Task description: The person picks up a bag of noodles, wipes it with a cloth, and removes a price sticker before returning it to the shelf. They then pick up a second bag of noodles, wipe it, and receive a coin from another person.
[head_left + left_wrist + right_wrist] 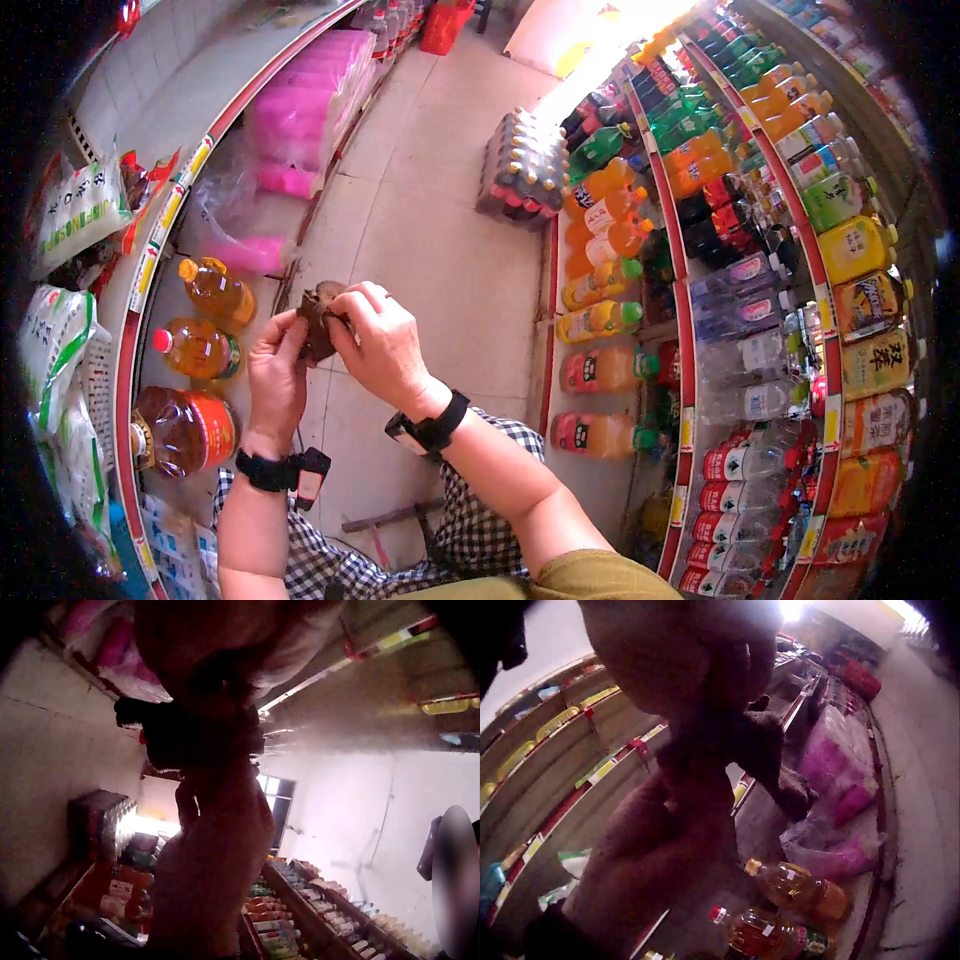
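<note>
A small dark brown cloth [318, 330] is held between both hands in the head view, bunched and creased. My left hand [275, 375] pinches its left side between thumb and fingers. From the right, my right hand [380, 340] pinches its upper part, fingertips close to the left thumb. The left wrist view shows the cloth [199, 739] as a dark shape between the hands. In the right wrist view the cloth [769, 754] hangs out at one side, with a loose end.
Oil bottles [200, 347] stand on the low left shelf beside my left hand, with pink packs [300, 110] farther up. A wrapped pack of bottles [522, 170] is on the floor [430, 240]. Drink shelves [690, 400] line the right side.
</note>
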